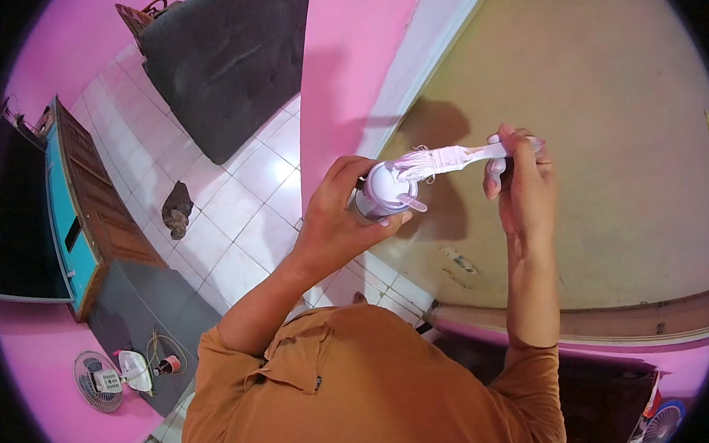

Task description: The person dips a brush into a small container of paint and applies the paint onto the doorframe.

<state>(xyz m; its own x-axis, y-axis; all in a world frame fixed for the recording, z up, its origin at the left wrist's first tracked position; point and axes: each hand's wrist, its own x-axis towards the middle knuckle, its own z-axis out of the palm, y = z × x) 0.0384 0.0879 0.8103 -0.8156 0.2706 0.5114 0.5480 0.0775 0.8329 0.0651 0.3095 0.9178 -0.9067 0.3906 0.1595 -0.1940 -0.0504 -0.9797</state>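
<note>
My left hand (pixel 328 212) is wrapped round a small open can of white paint (pixel 390 193), gripping it by the side. A short pinkish-white stick (pixel 412 202) juts over the can's rim. In my right hand (pixel 525 178) is the handle of a paintbrush (pixel 454 157), its ferrule and ragged bristles coated with white paint. The bristle end is over the mouth of the can; how deep the bristles reach in I cannot tell. Paint marks show on my right fingers.
A brownish-beige door panel (pixel 596 194) with a white frame (pixel 435 65) stands close in front, beside a pink wall (pixel 342 84). Dark grey upholstered furniture (pixel 227 54) stands on the tiled floor (pixel 241 240), near a dark crumpled item (pixel 177 210). Fans (pixel 97 380) are at both lower sides.
</note>
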